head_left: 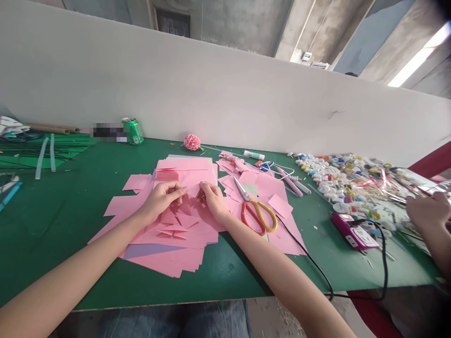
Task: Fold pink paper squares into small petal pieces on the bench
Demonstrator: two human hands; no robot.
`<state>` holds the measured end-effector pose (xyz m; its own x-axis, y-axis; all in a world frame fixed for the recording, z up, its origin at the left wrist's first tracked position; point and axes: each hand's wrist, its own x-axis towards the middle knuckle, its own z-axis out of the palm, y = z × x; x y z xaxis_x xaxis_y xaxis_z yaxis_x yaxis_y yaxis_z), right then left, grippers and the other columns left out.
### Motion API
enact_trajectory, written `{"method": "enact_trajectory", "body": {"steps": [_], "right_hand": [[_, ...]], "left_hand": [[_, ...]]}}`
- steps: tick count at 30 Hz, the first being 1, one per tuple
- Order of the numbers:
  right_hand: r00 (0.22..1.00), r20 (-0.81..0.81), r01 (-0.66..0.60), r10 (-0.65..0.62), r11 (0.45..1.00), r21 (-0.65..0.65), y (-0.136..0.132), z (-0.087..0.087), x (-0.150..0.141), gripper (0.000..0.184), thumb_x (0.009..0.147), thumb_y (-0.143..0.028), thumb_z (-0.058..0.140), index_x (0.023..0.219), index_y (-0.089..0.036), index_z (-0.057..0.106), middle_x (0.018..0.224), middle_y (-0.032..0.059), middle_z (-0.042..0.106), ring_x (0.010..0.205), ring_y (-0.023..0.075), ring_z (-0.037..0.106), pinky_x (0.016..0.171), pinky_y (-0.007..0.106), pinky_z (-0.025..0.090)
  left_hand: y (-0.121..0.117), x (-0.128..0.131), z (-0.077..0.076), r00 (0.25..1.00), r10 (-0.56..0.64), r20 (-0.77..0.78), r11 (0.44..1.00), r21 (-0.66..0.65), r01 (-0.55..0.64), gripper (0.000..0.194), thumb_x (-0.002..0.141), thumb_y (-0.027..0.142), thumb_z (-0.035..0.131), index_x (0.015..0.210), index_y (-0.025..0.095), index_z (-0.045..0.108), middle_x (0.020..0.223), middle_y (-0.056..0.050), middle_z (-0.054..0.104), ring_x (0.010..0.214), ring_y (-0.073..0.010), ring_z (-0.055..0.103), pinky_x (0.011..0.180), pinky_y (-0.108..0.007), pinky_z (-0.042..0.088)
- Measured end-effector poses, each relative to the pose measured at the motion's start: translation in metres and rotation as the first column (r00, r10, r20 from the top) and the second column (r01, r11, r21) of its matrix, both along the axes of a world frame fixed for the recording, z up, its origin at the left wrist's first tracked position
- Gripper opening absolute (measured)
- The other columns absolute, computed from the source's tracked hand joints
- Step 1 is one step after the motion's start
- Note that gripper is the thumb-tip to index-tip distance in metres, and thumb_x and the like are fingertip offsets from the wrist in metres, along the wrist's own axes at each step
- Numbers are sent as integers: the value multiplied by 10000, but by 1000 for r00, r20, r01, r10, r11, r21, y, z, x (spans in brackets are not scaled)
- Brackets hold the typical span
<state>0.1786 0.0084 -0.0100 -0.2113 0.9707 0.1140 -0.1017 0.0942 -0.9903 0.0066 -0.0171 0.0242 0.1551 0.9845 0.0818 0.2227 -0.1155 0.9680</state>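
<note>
Over a stack of pink paper sheets (197, 166), my left hand (165, 199) and my right hand (212, 199) face each other with fingers pinched. A small pink paper piece (191, 204) appears to span the gap between them; its edges blend with the sheets below. Folded pink pieces (173, 230) lie just under my hands, some standing up in creases. Behind my left hand sits a neat pile of folded pink pieces (167, 173). Scissors (255, 211) with one red and one yellow handle rest right of my right hand.
At the wall stand a pink paper flower ball (192, 142) and a green can (133, 131). A glue stick (253, 155) lies behind loose pink squares. On the right are a magenta power strip (354, 231), its black cable, many small coloured parts (331, 176) and another person's hand (430, 211).
</note>
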Motion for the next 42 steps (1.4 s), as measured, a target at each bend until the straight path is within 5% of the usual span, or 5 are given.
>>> {"method": "enact_trajectory", "body": {"steps": [8,23,32,42], "right_hand": [[994,47,-96,94,995,31,1,-3,-1,454,884,-529,445,653,-170,597,630,23,597,531,108,500,497,230,373],[986,133,-121,103,983,134,3,-9,0,450,887,-538,481,686,-156,608,634,1,581,501,83,477,492,214,390],[979,127,-171,157,980,104,3,-7,0,436,858,-569,531,691,-166,547,595,-29,523,477,75,465,486,208,375],[972,203,-150,117,976,159,2,-10,0,456,870,-589,491,683,-174,522,603,-24,510,521,86,456,521,216,371]], "left_hand": [[4,-4,-3,993,94,64,992,75,-99,361,812,416,640,559,193,512,549,17,525,538,-121,483,551,-258,387],[4,-4,-8,998,-7,56,998,-59,11,291,802,445,662,711,174,606,617,-2,591,558,-124,511,524,-239,407],[3,-3,-6,999,-8,42,1000,25,7,314,820,433,648,657,167,609,596,-3,588,582,-123,522,582,-252,418],[4,-2,-6,999,22,49,994,-111,-16,337,715,459,734,845,163,639,666,-9,615,563,-129,529,500,-243,441]]}}
